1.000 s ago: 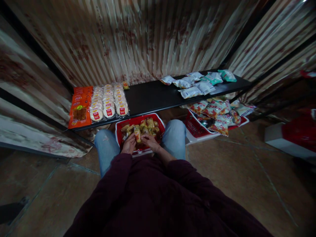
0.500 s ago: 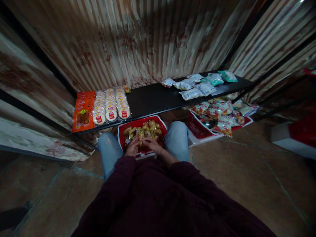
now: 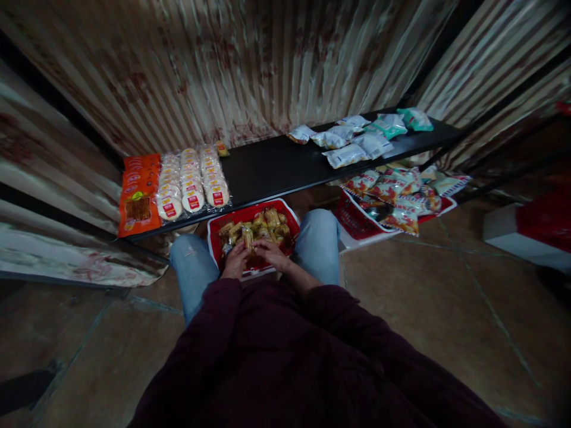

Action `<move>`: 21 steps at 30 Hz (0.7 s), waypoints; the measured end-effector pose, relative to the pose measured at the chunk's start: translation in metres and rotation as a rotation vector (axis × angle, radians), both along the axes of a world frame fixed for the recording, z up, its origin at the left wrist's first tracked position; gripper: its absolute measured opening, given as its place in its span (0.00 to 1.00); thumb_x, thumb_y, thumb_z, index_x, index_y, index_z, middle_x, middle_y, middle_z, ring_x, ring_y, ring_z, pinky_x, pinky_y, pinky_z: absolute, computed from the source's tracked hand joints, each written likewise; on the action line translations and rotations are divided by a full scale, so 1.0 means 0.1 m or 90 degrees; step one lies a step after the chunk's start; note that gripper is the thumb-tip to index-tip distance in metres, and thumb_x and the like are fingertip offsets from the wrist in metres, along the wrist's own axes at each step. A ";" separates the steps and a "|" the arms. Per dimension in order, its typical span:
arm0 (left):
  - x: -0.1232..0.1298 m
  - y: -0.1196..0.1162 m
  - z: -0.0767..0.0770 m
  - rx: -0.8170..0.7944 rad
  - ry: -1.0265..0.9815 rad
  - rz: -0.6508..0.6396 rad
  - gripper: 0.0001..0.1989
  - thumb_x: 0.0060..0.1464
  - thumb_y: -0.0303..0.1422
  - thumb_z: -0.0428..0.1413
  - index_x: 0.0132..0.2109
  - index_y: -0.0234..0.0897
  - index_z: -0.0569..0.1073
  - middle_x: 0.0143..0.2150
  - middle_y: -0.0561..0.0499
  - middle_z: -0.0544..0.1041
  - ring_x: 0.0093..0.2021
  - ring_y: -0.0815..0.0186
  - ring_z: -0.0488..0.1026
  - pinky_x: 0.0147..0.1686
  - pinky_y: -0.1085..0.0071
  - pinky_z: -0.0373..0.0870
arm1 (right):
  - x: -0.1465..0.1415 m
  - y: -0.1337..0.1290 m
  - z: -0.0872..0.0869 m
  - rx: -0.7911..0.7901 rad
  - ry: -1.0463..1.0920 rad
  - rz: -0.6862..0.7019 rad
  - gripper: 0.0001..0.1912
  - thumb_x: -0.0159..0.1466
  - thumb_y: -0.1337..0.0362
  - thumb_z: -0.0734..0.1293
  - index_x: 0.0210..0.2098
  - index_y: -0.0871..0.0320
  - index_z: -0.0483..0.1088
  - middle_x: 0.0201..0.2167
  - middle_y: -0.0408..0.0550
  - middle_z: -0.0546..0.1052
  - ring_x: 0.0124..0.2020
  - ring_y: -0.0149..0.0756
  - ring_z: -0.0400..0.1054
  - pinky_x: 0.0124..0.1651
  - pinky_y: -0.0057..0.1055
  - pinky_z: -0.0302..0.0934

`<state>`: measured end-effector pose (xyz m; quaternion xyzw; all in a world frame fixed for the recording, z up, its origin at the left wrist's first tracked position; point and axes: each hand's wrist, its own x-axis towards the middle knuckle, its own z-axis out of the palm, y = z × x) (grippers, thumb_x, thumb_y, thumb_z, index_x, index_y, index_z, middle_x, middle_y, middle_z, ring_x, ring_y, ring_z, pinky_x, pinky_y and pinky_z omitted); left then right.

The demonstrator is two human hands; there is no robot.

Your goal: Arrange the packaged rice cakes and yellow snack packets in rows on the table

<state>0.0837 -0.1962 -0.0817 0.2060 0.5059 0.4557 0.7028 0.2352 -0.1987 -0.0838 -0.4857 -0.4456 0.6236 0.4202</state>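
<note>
Head view: your left hand [image 3: 236, 260] and right hand [image 3: 271, 252], fingers half-curled, hold one packet [image 3: 248, 239] between them.
Packet: over the red basket's [image 3: 216, 232] near side.
Grip: loosened fingertips could drop it.

Place: seemingly a small shop, or a corner fitted out like one
Shelf: a long, flat black shelf [image 3: 272, 169] displays a flat orange plastic packet [image 3: 138, 193], rows of round white crackers in clear wrap [image 3: 193, 181] and white and teal pillow-shaped bags [image 3: 345, 156]
Baskets: a white-rimmed red plastic basket [image 3: 238, 216] of small yellow-wrapped snacks [image 3: 270, 217]; a second red basket [image 3: 352, 222], piled with printed bags [image 3: 395, 184]
Backdrop: pleated, striped beige curtain [image 3: 250, 71]
Floor: brown tiles [image 3: 419, 297]
</note>
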 end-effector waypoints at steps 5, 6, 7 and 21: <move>0.02 0.04 -0.01 -0.024 0.009 0.025 0.19 0.40 0.23 0.63 0.43 0.40 0.76 0.52 0.49 0.75 0.52 0.62 0.71 0.51 0.67 0.65 | -0.03 0.06 -0.06 0.000 0.027 -0.022 0.18 0.50 0.55 0.72 0.39 0.54 0.72 0.33 0.41 0.73 0.34 0.33 0.65 0.43 0.31 0.59; 0.02 0.04 -0.01 -0.026 0.013 0.026 0.19 0.40 0.23 0.63 0.43 0.40 0.76 0.51 0.49 0.76 0.52 0.62 0.71 0.50 0.67 0.65 | -0.03 0.07 -0.07 0.001 0.031 -0.020 0.18 0.50 0.55 0.72 0.39 0.54 0.72 0.34 0.41 0.74 0.35 0.33 0.65 0.43 0.31 0.59; 0.02 0.05 -0.01 -0.028 0.016 0.024 0.20 0.40 0.23 0.63 0.44 0.40 0.76 0.51 0.49 0.76 0.51 0.62 0.72 0.50 0.67 0.66 | -0.03 0.06 -0.06 0.005 0.035 -0.019 0.19 0.50 0.55 0.72 0.39 0.54 0.72 0.34 0.41 0.74 0.35 0.32 0.65 0.43 0.31 0.59; 0.01 -0.06 0.08 0.049 -0.001 0.011 0.17 0.40 0.24 0.64 0.41 0.37 0.76 0.44 0.47 0.78 0.49 0.60 0.73 0.52 0.63 0.66 | 0.01 -0.06 0.03 -0.044 0.062 -0.036 0.24 0.43 0.54 0.75 0.38 0.54 0.73 0.29 0.40 0.74 0.29 0.30 0.66 0.38 0.31 0.62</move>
